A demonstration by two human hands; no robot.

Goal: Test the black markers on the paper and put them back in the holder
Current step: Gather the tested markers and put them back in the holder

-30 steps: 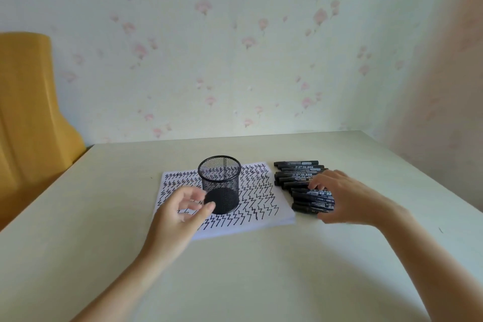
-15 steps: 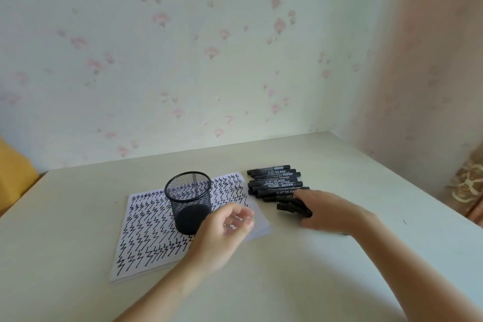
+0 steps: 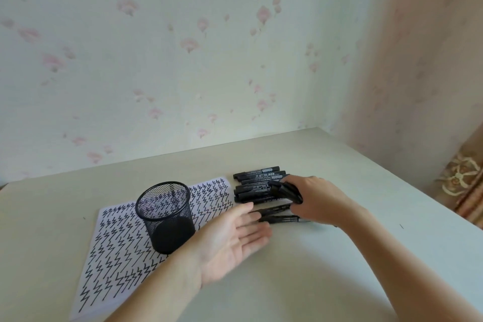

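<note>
So the black markers point(image 3: 257, 185) lie in a stack on the surface point(image 3: 300, 269), just right of the paper point(image 3: 112, 251), long axes running left-right. The right hand point(image 3: 317, 200) is on top of the pile, fingers curled round one marker, apparently lifting it. The left hand point(image 3: 235, 235) is open, palm up, holding nothing, touching the two loose markers point(image 3: 279, 214) in front. The mesh pen holder point(image 3: 166, 217) stands upright on the zigzag-covered paper, left of both hands and looks empty. Nothing blocks the way; the left hand's nearer the holder.
</note>
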